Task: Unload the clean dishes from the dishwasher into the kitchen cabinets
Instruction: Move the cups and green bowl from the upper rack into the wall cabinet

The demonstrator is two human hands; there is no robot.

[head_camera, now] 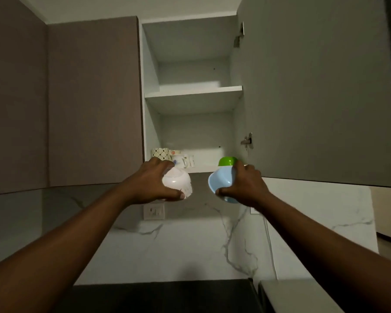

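At the centre of the frame we see an open white wall cabinet [193, 93], its grey door [314, 86] swung out to the right. Our left hand [150, 182], just left of centre, grips a round white ceramic bowl with a faint printed motif [177, 182], fingers curled over its top and thumb under its rim. Our right hand [242, 184], just right of centre, grips a pale blue plastic bowl [220, 184], tilted with its opening toward the left, fingers over the rim and thumb at its lower edge. Both bowls are held just below the front edge of the cabinet's bottom shelf [201, 169]. On that shelf stand a patterned cream mug [160, 153] and a white floral jug [180, 160] at left, and an upturned green plastic bowl [227, 161] at right. Below, a marbled white backsplash [190, 245] carries a wall socket [154, 211].
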